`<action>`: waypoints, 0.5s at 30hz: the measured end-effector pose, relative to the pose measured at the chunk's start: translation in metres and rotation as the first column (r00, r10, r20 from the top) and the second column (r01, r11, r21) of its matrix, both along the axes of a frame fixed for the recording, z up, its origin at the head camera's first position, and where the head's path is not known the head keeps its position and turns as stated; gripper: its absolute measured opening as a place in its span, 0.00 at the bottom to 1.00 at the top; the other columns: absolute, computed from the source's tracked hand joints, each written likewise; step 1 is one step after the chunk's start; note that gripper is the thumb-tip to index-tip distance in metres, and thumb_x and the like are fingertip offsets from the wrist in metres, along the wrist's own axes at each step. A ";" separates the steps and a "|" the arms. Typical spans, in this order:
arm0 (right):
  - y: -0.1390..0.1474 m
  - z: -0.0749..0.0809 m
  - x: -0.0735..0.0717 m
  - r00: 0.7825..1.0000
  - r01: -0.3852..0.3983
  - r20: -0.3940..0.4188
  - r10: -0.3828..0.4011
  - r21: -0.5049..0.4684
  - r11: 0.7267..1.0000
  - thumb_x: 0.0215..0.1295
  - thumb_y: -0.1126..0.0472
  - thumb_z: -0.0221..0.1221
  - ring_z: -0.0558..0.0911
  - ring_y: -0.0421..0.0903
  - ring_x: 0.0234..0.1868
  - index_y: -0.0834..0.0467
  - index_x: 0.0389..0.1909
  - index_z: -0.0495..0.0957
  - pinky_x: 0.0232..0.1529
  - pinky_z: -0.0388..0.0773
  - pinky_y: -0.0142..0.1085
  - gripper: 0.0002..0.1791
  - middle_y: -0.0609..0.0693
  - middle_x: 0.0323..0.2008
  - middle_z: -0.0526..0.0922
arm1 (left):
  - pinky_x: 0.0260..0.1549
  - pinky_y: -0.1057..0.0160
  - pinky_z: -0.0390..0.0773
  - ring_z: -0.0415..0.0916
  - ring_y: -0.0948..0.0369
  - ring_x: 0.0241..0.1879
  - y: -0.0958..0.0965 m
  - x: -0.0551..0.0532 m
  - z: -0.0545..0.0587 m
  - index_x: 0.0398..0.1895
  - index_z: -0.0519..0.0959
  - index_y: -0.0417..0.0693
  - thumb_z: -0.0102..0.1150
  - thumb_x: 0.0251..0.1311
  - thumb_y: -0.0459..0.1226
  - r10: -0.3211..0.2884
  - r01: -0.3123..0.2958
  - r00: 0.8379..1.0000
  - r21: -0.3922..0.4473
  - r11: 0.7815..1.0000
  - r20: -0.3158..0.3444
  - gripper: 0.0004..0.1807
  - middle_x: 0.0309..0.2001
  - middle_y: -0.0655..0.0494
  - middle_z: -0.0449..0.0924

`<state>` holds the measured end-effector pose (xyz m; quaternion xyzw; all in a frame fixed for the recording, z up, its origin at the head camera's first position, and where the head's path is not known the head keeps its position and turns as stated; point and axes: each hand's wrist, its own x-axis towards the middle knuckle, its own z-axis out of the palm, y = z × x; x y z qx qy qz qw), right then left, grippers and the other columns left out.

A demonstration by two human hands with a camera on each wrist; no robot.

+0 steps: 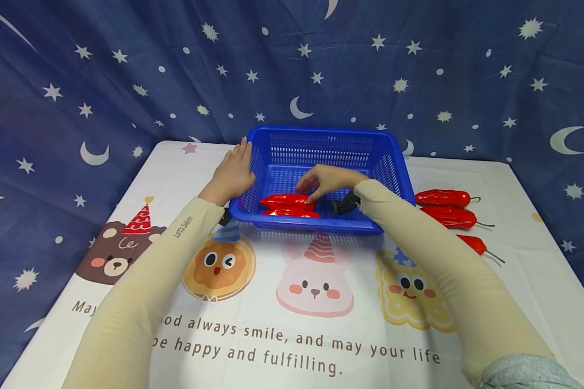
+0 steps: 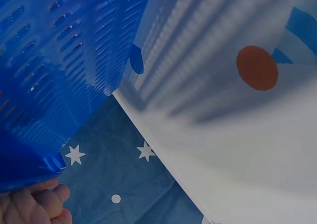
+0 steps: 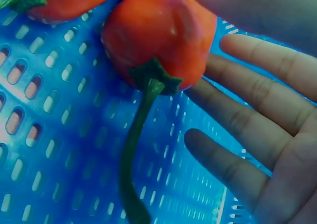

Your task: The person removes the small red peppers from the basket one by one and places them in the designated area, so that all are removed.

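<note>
A blue plastic basket (image 1: 321, 222) with slotted walls stands at the back of the table. My left hand (image 1: 231, 173) grips its left rim, and the left wrist view shows fingers (image 2: 47, 201) curled at the rim's edge. Two glossy red chili peppers (image 1: 288, 202) lie side by side along the basket's near side. Over them is my right hand (image 1: 328, 181), reaching inside. In the right wrist view its fingers (image 3: 267, 95) are spread and nearly straight beside one red pepper (image 3: 158, 35) with a long green stem, the thumb close at the pepper's other side.
Right of the basket, three more red peppers (image 1: 443, 198) lie on the table, the nearest partly hidden by the right sleeve. A white tablecloth (image 1: 253, 356) printed with cartoon faces and lettering covers the table. Behind hangs a dark blue starry curtain (image 1: 272, 65).
</note>
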<state>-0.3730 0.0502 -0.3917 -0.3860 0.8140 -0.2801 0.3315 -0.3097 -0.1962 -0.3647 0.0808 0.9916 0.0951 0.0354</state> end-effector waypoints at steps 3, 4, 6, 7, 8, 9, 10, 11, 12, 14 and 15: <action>0.000 -0.002 0.000 1.000 -0.022 -0.004 0.022 -0.006 1.000 0.55 0.68 0.64 0.79 0.56 0.56 0.68 0.54 0.75 0.60 0.73 0.44 0.24 0.63 0.53 0.79 | 0.73 0.48 0.38 0.38 0.43 0.74 0.001 0.000 0.000 0.73 0.40 0.33 0.41 0.62 0.37 0.003 -0.003 1.000 -0.003 1.000 0.000 0.39 0.74 0.37 0.38; 0.000 -0.003 0.000 1.000 -0.024 -0.004 0.024 -0.004 1.000 0.54 0.68 0.65 0.79 0.55 0.56 0.68 0.53 0.75 0.60 0.73 0.44 0.24 0.63 0.53 0.80 | 0.73 0.48 0.38 0.38 0.43 0.74 0.001 0.000 0.001 0.73 0.40 0.33 0.42 0.62 0.37 0.004 -0.004 1.000 -0.004 1.000 0.000 0.39 0.74 0.37 0.38; 0.000 -0.003 -0.001 1.000 -0.031 -0.005 0.031 -0.001 1.000 0.54 0.68 0.65 0.79 0.55 0.55 0.68 0.53 0.75 0.60 0.73 0.44 0.24 0.63 0.53 0.80 | 0.73 0.49 0.38 0.38 0.44 0.74 0.001 0.000 0.001 0.73 0.40 0.33 0.42 0.62 0.37 0.004 -0.004 1.000 -0.005 1.000 0.000 0.39 0.74 0.38 0.38; 0.000 -0.004 -0.001 0.999 -0.033 -0.007 0.033 0.003 0.999 0.54 0.68 0.65 0.79 0.55 0.55 0.68 0.53 0.75 0.60 0.73 0.44 0.24 0.63 0.53 0.80 | 0.73 0.49 0.38 0.37 0.44 0.74 0.001 0.001 0.001 0.73 0.40 0.33 0.42 0.62 0.37 0.004 -0.004 1.000 -0.005 1.000 0.001 0.39 0.75 0.38 0.38; 0.000 -0.004 -0.001 0.999 -0.033 -0.007 0.033 0.008 0.999 0.53 0.68 0.65 0.79 0.55 0.55 0.68 0.53 0.75 0.60 0.73 0.44 0.24 0.63 0.53 0.80 | 0.73 0.49 0.38 0.37 0.44 0.74 0.001 0.001 0.001 0.73 0.40 0.33 0.42 0.62 0.37 0.004 -0.004 1.000 -0.005 1.000 0.001 0.39 0.75 0.38 0.38; 0.000 -0.004 -0.001 1.000 -0.030 -0.007 0.030 0.015 0.999 0.53 0.68 0.65 0.79 0.55 0.55 0.67 0.53 0.76 0.60 0.73 0.43 0.24 0.62 0.53 0.80 | 0.73 0.49 0.38 0.37 0.44 0.74 0.001 0.001 0.001 0.73 0.40 0.33 0.42 0.62 0.37 0.004 -0.004 1.000 -0.005 1.000 0.003 0.39 0.74 0.38 0.37; -0.001 -0.003 0.000 0.999 -0.030 -0.009 0.031 0.021 0.999 0.53 0.68 0.66 0.79 0.55 0.55 0.67 0.53 0.76 0.60 0.73 0.43 0.24 0.62 0.53 0.80 | 0.73 0.49 0.38 0.37 0.44 0.74 0.001 0.001 0.001 0.73 0.40 0.33 0.42 0.62 0.37 0.003 -0.003 1.000 -0.004 1.000 0.002 0.39 0.75 0.38 0.37; -0.001 -0.003 0.000 0.999 -0.030 -0.011 0.030 0.026 0.999 0.53 0.68 0.66 0.79 0.55 0.55 0.67 0.53 0.76 0.60 0.73 0.43 0.24 0.62 0.53 0.80 | 0.73 0.49 0.38 0.37 0.44 0.74 0.001 0.001 0.001 0.73 0.40 0.33 0.42 0.62 0.37 0.003 -0.003 1.000 -0.005 1.000 0.002 0.39 0.74 0.38 0.37; -0.001 -0.003 0.000 1.000 -0.027 -0.010 0.028 0.032 0.999 0.53 0.67 0.66 0.79 0.55 0.55 0.67 0.53 0.76 0.60 0.73 0.43 0.25 0.61 0.53 0.80 | 0.73 0.49 0.38 0.37 0.44 0.74 0.001 0.001 0.001 0.73 0.40 0.33 0.42 0.62 0.37 0.003 -0.003 1.000 -0.005 1.000 0.002 0.39 0.75 0.38 0.37; -0.001 -0.001 0.001 1.000 -0.027 -0.008 0.027 0.042 0.999 0.52 0.67 0.66 0.79 0.55 0.56 0.66 0.54 0.76 0.60 0.73 0.44 0.25 0.61 0.54 0.80 | 0.73 0.49 0.38 0.37 0.44 0.74 0.001 0.001 0.000 0.73 0.40 0.33 0.42 0.62 0.37 0.004 -0.004 1.000 -0.004 1.000 0.003 0.39 0.75 0.38 0.37; -0.002 -0.001 0.002 0.999 -0.031 -0.009 0.031 0.046 0.998 0.52 0.67 0.67 0.79 0.55 0.56 0.66 0.54 0.76 0.60 0.73 0.44 0.25 0.61 0.54 0.80 | 0.73 0.49 0.38 0.38 0.44 0.74 0.001 0.001 0.000 0.73 0.40 0.33 0.42 0.62 0.37 0.004 -0.004 1.000 -0.004 1.000 0.002 0.39 0.75 0.38 0.37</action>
